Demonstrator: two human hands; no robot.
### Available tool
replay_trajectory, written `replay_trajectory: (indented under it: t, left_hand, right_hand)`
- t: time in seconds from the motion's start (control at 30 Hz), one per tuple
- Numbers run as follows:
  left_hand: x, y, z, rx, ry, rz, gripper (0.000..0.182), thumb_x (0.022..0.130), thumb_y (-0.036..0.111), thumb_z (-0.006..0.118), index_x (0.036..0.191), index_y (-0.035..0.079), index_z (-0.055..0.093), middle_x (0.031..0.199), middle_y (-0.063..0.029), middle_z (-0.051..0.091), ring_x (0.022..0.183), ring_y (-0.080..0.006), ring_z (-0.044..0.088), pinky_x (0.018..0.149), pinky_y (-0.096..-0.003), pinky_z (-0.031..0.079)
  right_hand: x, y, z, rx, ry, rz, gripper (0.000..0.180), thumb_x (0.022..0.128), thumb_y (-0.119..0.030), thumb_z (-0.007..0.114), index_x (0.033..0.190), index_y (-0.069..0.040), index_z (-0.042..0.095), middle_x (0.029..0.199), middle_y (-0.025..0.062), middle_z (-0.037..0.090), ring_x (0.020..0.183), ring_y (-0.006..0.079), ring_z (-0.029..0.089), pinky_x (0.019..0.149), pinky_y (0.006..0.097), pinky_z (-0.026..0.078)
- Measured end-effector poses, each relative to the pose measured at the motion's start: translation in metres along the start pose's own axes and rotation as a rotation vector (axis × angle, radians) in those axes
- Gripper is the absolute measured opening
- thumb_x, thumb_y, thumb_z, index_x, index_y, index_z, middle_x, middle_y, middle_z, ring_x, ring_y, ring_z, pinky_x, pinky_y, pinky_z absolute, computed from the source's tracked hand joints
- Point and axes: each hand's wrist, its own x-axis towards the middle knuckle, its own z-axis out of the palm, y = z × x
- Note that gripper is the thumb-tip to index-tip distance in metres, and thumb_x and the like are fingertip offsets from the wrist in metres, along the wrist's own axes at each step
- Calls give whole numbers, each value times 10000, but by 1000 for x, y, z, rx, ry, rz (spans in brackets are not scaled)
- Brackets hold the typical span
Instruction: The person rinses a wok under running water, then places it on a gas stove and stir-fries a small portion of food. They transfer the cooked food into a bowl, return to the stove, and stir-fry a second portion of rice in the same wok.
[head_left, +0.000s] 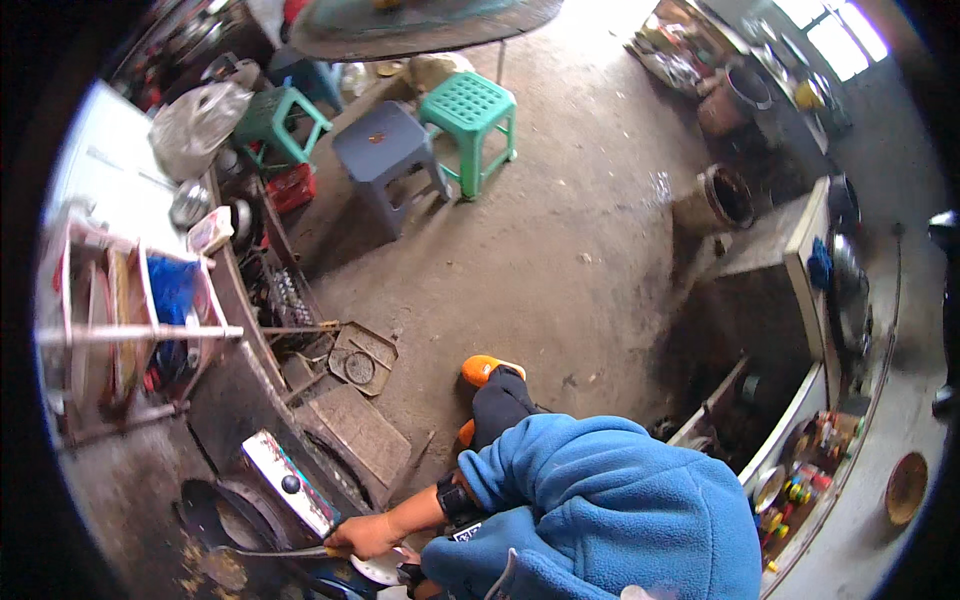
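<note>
My right hand (364, 535) reaches left from a blue fleece sleeve, with a black band at the wrist. Its fingers are closed on the handle of a long metal utensil (277, 553), whose far end lies by a dark round pan (232, 517) on the stove top. Just below that hand is a white dish (379, 568), partly covered. My left hand (411, 556) shows only in part beside the dish, mostly hidden by the sleeve, so its grip is unclear. A white box with a black knob (291, 484) stands between the pan and the stove's edge.
A wooden board (360, 431) leans beside the stove, near a metal tray (363, 358) on the floor. A white rack (150, 330) stands left. Grey (382, 142) and green (471, 101) plastic stools stand further off. At right is a counter (780, 457) holding jars and small items.
</note>
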Motion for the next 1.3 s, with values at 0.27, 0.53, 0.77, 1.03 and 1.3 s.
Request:
replay_trajectory:
  t: [0.27,0.53,0.77,1.03,1.3]
  left_hand:
    - [-6,21,-7,77,31,-59,430,780,224,588,1115,-7,447,1105,-150,501,1004,-233,480,829,-368,394]
    - [-40,1,-39,36,99,-66,461,766,224,608,1124,-4,429,1118,-145,482,1021,-239,462,850,-374,382]
    - [-40,-128,-51,-198,338,-7,490,754,223,625,1133,-2,413,1130,-141,466,1037,-244,446,868,-379,372]
    - [-102,-202,-35,-606,362,-63,464,821,224,539,1160,-25,344,1173,-176,424,1062,-291,438,929,-411,361]
    - [-250,-205,-76,230,917,-188,180,849,188,459,860,16,511,916,-140,552,864,-287,538,743,-400,461]
  right_hand:
    - [-27,0,-35,82,87,9,380,662,-83,523,1039,-34,524,872,188,593,841,331,574,710,379,439]
    - [-50,-11,-59,50,57,54,401,653,-56,523,1053,-34,531,877,191,602,830,319,581,719,375,446]
    - [-31,-16,-71,92,-154,226,485,753,-10,476,1232,-2,402,1111,121,550,1018,208,507,859,319,397]
    - [90,-64,-59,-116,-280,445,548,801,-116,518,1311,-175,326,671,23,513,471,86,447,424,204,355]
    - [212,-105,-2,166,-584,307,661,799,-596,404,1169,-51,459,914,68,562,833,153,519,752,306,413]
